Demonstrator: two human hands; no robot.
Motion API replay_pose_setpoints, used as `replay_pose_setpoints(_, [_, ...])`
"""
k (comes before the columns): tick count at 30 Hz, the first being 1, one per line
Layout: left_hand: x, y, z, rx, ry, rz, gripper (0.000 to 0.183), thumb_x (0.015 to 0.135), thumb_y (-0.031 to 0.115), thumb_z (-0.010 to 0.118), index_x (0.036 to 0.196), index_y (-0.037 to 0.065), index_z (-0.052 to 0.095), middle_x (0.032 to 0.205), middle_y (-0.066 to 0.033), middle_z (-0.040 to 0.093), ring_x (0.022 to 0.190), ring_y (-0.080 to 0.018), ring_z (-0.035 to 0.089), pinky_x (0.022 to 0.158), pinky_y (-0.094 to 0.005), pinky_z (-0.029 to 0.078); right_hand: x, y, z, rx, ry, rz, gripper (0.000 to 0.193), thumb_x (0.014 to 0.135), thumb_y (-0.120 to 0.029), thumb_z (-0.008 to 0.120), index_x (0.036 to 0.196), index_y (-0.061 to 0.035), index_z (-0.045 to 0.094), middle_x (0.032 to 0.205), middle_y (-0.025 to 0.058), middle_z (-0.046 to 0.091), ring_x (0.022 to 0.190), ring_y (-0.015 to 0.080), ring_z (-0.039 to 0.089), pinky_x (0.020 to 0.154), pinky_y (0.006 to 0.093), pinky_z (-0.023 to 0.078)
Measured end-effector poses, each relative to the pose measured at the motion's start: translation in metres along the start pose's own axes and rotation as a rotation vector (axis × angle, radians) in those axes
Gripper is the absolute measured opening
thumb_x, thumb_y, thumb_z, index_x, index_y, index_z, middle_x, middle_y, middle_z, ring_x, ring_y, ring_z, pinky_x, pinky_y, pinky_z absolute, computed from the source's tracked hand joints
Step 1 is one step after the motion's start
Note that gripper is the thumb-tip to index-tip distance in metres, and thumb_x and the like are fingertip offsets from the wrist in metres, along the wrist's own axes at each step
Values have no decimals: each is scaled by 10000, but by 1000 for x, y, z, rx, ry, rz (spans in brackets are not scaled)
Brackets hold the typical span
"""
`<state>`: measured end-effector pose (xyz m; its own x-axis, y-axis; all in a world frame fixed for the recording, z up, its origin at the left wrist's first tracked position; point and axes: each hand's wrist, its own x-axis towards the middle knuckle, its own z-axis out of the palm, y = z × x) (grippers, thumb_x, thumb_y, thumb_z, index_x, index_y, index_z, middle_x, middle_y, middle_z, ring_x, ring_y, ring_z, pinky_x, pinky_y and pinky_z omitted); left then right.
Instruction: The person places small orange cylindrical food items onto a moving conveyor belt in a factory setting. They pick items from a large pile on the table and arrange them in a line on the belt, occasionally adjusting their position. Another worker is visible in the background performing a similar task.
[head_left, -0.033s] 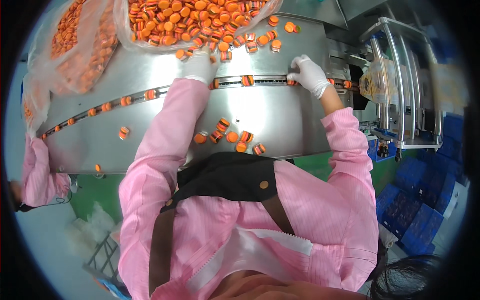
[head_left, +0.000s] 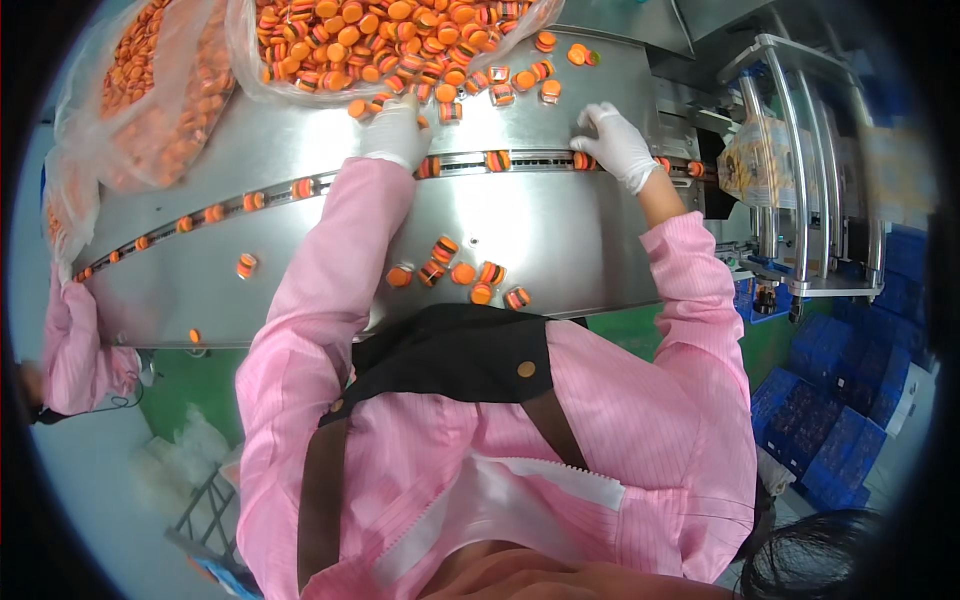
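My left hand, in a white glove, reaches to the near edge of a heap of small burger-shaped candies in a clear plastic bag. Loose candies lie around its fingertips, which are mostly hidden, so a grip cannot be made out. My right hand, gloved too, hovers by a narrow conveyor track. Its curved fingers are apart and hold nothing. Just below them, a layered orange candy sits on the track. Another candy rides the track between my hands, and several more line it to the left.
Loose candies lie on the steel table close to my body. A second candy bag stands at far left, above another person's pink sleeve. At right stands a metal-framed machine, with blue crates below.
The candies on the track have shifted slightly to the right. My right hand has lifted a little away from the candy under its fingers. My left hand has barely moved.
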<state>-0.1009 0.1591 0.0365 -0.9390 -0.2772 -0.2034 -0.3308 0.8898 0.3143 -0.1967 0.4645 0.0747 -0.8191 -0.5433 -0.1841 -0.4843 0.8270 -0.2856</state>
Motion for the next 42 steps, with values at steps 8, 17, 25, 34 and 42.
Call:
replay_pose_setpoints(8, [-56,-22,-34,-392,122,-107,386,783,256,686,1076,58,532,840,-153,644,800,-299,650,728,-390,501,66,-19,6,-200,-70,-292,212,883,-163,490,1070,-151,589,1118,118,572,993,314,596,862,388,478])
replay_pose_setpoints(17, [-158,-106,-5,-511,287,-86,308,779,119,692,1062,26,615,876,-64,586,812,-141,584,745,-275,474,36,-32,15,331,111,-318,223,842,-191,610,1002,-42,568,1002,166,586,916,341,592,834,376,468])
replay_pose_setpoints(25, [-176,-144,8,-707,326,-211,227,838,83,643,1062,46,627,1037,-92,545,915,-166,576,823,-287,475,-69,-77,89,678,8,-300,197,817,-107,633,1003,-49,605,1006,125,536,1023,263,524,925,345,418])
replay_pose_setpoints(34, [-161,-166,14,-1186,384,-307,195,915,37,553,1105,13,595,848,-22,617,680,-59,528,608,-200,431,-68,-70,105,855,86,-85,220,820,-141,641,1007,-31,607,964,134,593,939,276,585,867,348,457])
replay_pose_setpoints(42, [-118,-238,-26,-426,484,-205,231,857,21,589,1088,33,584,839,-72,644,756,-159,606,693,-287,482,-87,-90,121,665,325,-306,213,777,-128,677,959,-37,614,918,136,611,872,305,607,782,361,493])
